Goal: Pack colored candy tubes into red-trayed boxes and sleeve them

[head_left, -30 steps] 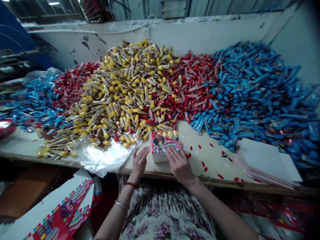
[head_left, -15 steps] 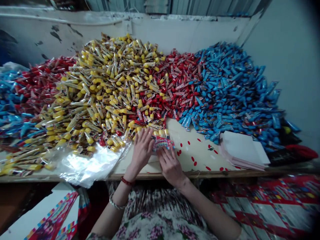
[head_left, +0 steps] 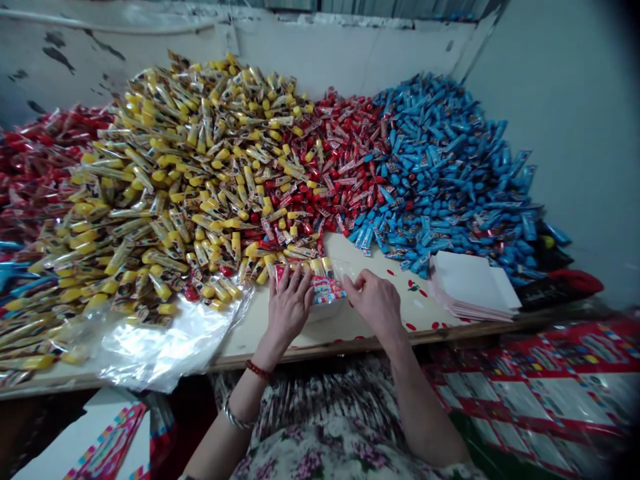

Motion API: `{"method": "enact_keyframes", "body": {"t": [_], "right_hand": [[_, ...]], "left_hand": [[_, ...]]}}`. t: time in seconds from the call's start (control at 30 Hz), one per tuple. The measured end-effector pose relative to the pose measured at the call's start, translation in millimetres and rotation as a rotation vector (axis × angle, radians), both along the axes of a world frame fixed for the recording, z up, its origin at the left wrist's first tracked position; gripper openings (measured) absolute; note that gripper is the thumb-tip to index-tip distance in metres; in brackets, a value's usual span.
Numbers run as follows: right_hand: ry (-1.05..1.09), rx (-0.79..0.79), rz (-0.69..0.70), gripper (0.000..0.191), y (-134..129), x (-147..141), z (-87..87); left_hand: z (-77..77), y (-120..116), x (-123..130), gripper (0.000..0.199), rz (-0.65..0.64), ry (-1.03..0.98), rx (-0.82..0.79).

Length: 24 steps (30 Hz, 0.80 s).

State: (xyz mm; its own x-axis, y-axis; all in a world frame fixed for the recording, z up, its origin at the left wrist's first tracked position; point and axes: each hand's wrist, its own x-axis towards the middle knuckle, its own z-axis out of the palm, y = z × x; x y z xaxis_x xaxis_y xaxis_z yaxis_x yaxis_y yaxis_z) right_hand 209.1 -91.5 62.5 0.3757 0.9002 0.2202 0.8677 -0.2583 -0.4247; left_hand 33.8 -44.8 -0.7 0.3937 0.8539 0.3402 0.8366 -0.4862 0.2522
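A small pink and white printed box (head_left: pixel 327 291) with yellow-capped tubes along its far side lies in clear film near the table's front edge. My left hand (head_left: pixel 290 303) rests flat on the box's left part, fingers spread, holding nothing I can see. My right hand (head_left: pixel 375 303) is at the box's right end, its fingers bent and pinched at the clear film (head_left: pixel 345 270); the exact grip is too small to tell.
Heaps of yellow tubes (head_left: pixel 200 160), red tubes (head_left: pixel 345 140) and blue tubes (head_left: pixel 450 160) cover the table's back. White cards (head_left: pixel 470 283) are stacked at right, a plastic bag (head_left: pixel 165 340) at left. Printed cartons (head_left: pixel 110 440) stand low left, wrapped packs (head_left: pixel 555 387) low right.
My right hand has moved off the box's front to its right end and its fingers have bent. My left hand stays on the box. The view has shifted rightward.
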Motion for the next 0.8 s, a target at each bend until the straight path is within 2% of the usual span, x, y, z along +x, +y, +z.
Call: {"method": "enact_keyframes", "body": {"t": [0.1, 0.17, 0.23, 0.33, 0.4, 0.47, 0.53, 0.67, 0.73, 0.8], "right_hand": [[0.255, -0.015, 0.122, 0.028, -8.2, 18.8, -16.3], [0.502, -0.026, 0.217, 0.027, -14.6, 32.6, -36.6], [0.714, -0.017, 0.255, 0.029, -16.9, 39.8, -61.5], [0.922, 0.060, 0.246, 0.034, -11.4, 33.2, -96.6], [1.023, 0.123, 0.242, 0.036, -5.4, 21.9, -112.0], [1.092, 0.152, 0.250, 0.038, -1.1, 11.1, -120.3], [1.141, 0.138, 0.227, 0.041, 0.5, 4.2, -125.6], [1.175, 0.104, 0.060, 0.045, -2.4, 3.6, -136.5], [1.059, 0.209, -0.061, 0.041, -5.2, 8.1, -135.5], [0.880, 0.418, -0.195, 0.037, -8.0, 12.4, -124.3]], "left_hand": [[-1.8, -0.5, -0.2, 0.043, -0.008, 0.004, -0.013], [-3.6, -0.9, -1.7, 0.043, -0.015, -0.005, -0.016], [-5.0, -0.8, -4.0, 0.044, -0.021, -0.013, -0.013], [-6.1, 0.8, -7.9, 0.050, -0.057, 0.010, -0.011], [-6.8, 2.6, -9.3, 0.062, -0.093, 0.033, -0.004], [-7.7, 4.4, -9.0, 0.071, -0.115, 0.042, 0.010], [-8.2, 5.5, -7.1, 0.073, -0.118, 0.035, 0.019], [-3.1, 4.1, -5.9, 0.073, -0.120, -0.074, -0.053], [1.5, 3.4, -10.3, 0.075, -0.147, -0.289, -0.174], [3.5, 5.5, -17.4, 0.075, -0.158, -0.658, -0.311]]}}
